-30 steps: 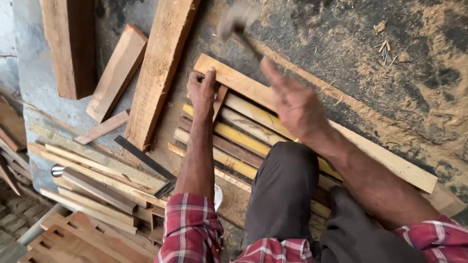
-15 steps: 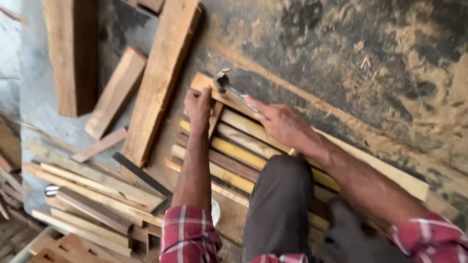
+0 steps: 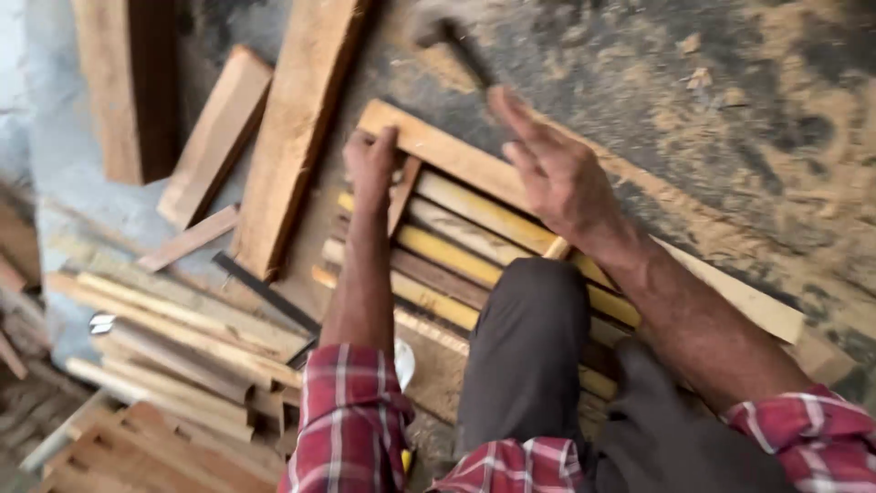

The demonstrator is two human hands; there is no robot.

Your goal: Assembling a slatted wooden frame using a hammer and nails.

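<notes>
Sawdust-strewn concrete floor carries everything, and on it lies a slatted wooden frame, the largest piece in hand: one long pale rail runs along its upper edge, with yellow and brown slats packed side by side below it. Being nailed timber, it looks stiff and fairly heavy, rough rather than slippery, and unlikely to break if shifted; the rail or the open end near the corner would give the surest hold. A broad plank lies just beside the frame's left end, with shorter offcuts further left and a loose pile of thin strips near the lower left. The person's knee, in dark trousers, presses on the slats. The left hand is curled over the frame's corner, its grip closed around the end of the rail. The right hand is raised above the rail, fingers wrapped about the handle of a hammer, whose head is motion-blurred above the frame; the hammer is small, dense and head-heavy, best held low on its handle.
</notes>
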